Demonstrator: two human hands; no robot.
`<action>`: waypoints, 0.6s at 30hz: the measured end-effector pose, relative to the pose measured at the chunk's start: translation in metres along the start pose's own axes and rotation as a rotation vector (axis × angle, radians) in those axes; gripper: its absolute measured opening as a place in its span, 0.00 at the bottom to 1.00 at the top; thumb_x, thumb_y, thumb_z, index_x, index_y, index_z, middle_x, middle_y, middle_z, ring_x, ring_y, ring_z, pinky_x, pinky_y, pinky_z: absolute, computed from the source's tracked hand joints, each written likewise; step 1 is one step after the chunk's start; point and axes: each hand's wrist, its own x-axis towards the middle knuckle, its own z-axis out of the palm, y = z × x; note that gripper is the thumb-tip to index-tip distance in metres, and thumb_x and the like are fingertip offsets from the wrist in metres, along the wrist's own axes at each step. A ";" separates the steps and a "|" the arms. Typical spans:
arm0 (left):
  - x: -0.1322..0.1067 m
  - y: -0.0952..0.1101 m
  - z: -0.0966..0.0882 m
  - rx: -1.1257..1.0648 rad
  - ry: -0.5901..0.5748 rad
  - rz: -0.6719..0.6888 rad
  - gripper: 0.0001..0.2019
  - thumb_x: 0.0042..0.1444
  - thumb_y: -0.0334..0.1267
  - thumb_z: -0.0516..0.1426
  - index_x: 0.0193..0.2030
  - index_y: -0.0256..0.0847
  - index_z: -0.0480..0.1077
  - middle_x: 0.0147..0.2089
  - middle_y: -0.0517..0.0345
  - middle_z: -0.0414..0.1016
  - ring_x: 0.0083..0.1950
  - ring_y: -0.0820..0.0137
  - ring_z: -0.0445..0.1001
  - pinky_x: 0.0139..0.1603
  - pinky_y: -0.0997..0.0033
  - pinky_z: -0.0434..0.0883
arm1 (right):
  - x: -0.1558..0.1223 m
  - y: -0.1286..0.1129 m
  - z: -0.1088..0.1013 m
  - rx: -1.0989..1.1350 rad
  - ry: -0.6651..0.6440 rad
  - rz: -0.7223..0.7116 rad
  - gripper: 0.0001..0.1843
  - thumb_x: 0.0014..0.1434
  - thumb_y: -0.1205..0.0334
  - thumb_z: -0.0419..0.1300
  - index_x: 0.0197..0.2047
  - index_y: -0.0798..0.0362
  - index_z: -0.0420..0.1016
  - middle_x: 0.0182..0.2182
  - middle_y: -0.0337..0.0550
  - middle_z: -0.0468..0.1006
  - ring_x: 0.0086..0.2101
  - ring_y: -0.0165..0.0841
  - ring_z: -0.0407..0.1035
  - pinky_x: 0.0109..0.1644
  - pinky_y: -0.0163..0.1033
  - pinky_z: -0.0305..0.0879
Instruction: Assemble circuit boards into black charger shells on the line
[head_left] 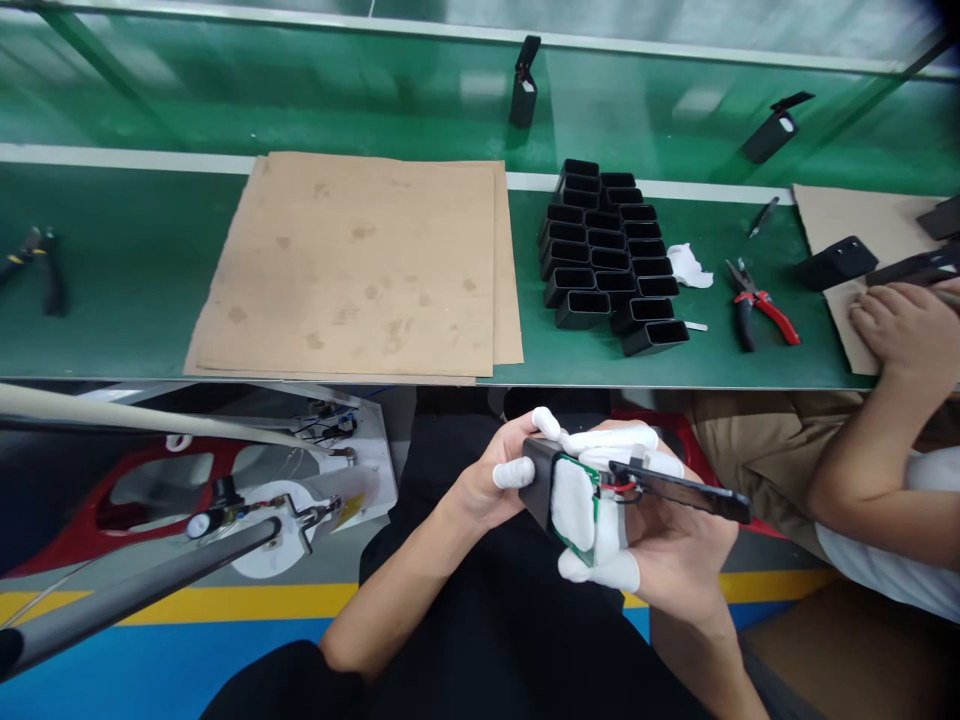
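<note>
Above my lap, both hands hold one black device. My left hand point(495, 480), with white finger cots on its fingertips, grips the black rectangular casing point(538, 485). White finger cots also cover fingers of my right hand point(667, 560), which closes around a green circuit board assembly point(587, 550) at the casing's open end. A white pad point(572, 503) covers the near face of that assembly. Red and black wires link it to a flat black panel point(690, 490), which juts out to the right over my right palm. How deep the assembly sits inside the casing is hidden.
Several empty black casings point(585, 310) stand grouped on the green bench, right of cardboard sheets point(360, 270). Red-and-black pliers point(761, 305) and a white scrap point(690, 266) lie nearby. A co-worker's hand point(907, 335) works at right. A machine with a grey bar point(150, 590) stands left.
</note>
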 end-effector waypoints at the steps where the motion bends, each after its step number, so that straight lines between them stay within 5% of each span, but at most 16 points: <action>1: 0.000 0.000 0.000 -0.003 0.001 0.003 0.29 0.42 0.53 0.77 0.44 0.39 0.74 0.38 0.56 0.77 0.34 0.69 0.78 0.38 0.73 0.75 | 0.001 0.000 0.000 -0.003 -0.003 0.001 0.35 0.39 0.53 0.86 0.50 0.45 0.81 0.43 0.49 0.83 0.44 0.54 0.79 0.43 0.60 0.80; 18: 0.000 -0.001 0.000 -0.017 -0.026 0.029 0.27 0.45 0.51 0.76 0.43 0.38 0.73 0.37 0.58 0.76 0.33 0.72 0.77 0.38 0.76 0.75 | -0.008 0.008 -0.003 0.035 -0.028 0.003 0.36 0.43 0.58 0.85 0.56 0.44 0.82 0.48 0.49 0.83 0.45 0.51 0.78 0.47 0.58 0.80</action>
